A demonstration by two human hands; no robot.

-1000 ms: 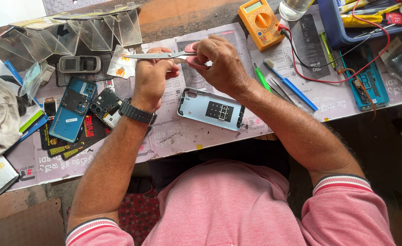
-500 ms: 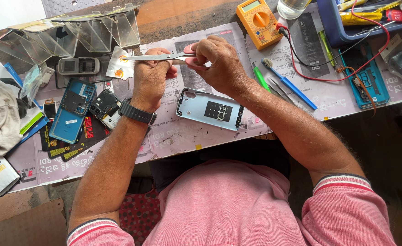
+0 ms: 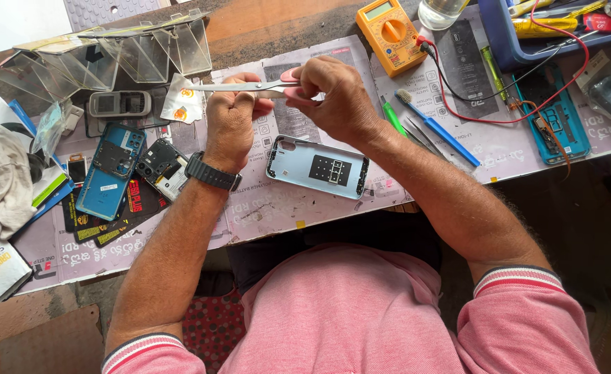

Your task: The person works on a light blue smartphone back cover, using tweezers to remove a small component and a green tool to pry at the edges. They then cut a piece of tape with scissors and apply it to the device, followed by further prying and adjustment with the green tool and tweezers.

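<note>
We hold thin steel tweezers (image 3: 240, 86) over the bench's far edge: left hand (image 3: 228, 125) fisted around them, right hand (image 3: 333, 93) pinching the tip. Light, springy, slippery; grip mid-shaft.

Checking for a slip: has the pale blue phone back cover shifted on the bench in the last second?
No. The back cover lies in the same spot below both hands, at the same angle to the orange multimeter.

Single head cam, looking straight down, close over cluttered workbench (image 3: 264, 208), no 2nd view
</note>
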